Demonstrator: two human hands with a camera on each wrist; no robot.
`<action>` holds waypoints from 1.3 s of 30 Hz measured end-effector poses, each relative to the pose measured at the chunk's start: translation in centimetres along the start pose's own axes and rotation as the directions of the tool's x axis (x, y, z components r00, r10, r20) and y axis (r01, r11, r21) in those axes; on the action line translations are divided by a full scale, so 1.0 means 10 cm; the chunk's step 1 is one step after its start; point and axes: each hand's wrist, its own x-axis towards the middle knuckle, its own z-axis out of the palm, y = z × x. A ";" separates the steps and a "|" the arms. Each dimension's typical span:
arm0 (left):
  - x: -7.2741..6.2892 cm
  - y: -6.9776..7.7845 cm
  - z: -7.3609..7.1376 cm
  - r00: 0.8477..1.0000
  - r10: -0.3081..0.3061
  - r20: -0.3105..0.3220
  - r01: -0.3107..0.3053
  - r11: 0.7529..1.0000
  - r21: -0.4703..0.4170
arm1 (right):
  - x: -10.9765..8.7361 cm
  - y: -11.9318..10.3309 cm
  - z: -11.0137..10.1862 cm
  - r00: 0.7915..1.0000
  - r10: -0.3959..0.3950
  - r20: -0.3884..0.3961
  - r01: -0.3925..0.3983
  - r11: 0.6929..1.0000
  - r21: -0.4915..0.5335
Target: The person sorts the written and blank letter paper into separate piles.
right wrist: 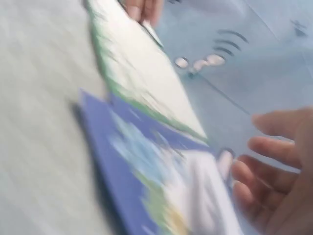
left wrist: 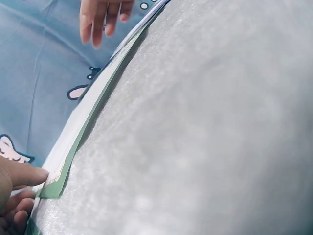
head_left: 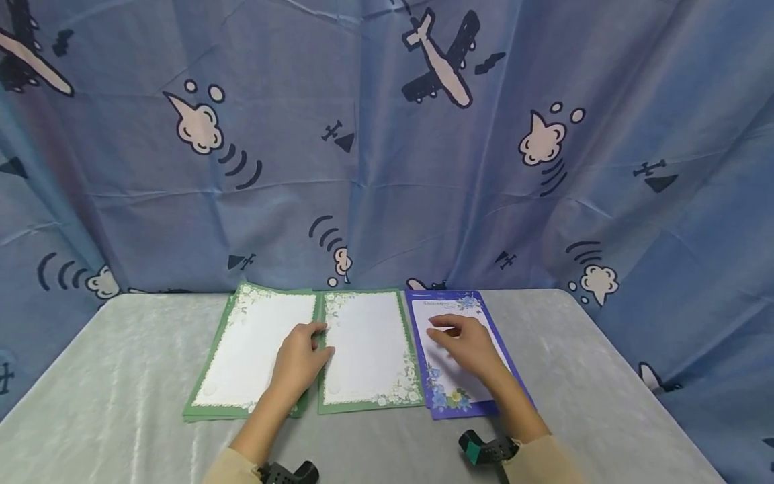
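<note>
My left hand (head_left: 300, 359) is at the left edge of the middle green-bordered sheet of decorative paper (head_left: 365, 349), pinching that edge with the thumb on its white face. Under the wrist lies a stack of similar green-bordered sheets (head_left: 266, 343), edges slightly fanned. Over the purple-bordered sheets (head_left: 444, 383), printed with blue flowers, hovers my right hand (head_left: 471, 346). Its fingers are loosely bent, with a gap between thumb and index finger and nothing held. The right wrist view shows the purple sheets (right wrist: 105, 142) blurred, beside the right hand (right wrist: 279, 171).
All the paper lies side by side on a table with a pale, plush cloth (head_left: 139, 363). Behind it hangs a blue curtain (head_left: 290, 222) with airplane and cloud prints. Dark wrist devices (head_left: 488, 449) are strapped near both sleeves.
</note>
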 end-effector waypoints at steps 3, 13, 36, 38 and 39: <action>0.01 0.01 0.01 1.000 0.003 0.001 -0.003 1.000 -0.007 | -0.03 -0.06 0.11 0.998 0.017 0.061 -0.019 0.999 0.028; 0.01 0.11 0.01 0.999 -0.048 -0.006 0.048 0.998 -0.028 | -0.11 -0.14 0.28 0.996 0.028 0.079 -0.030 0.999 0.028; 0.00 0.07 -0.06 0.996 -0.073 -0.050 0.065 0.987 -0.148 | -0.12 -0.17 0.36 0.997 0.062 0.056 -0.066 0.995 0.073; 0.01 0.07 -0.09 0.997 -0.072 -0.042 0.063 0.981 -0.182 | -0.11 -0.17 0.36 0.996 0.070 0.053 -0.075 0.993 0.091; 0.02 0.07 -0.10 0.997 -0.073 -0.038 0.064 0.978 -0.198 | -0.10 -0.18 0.36 0.996 0.074 0.050 -0.079 0.992 0.103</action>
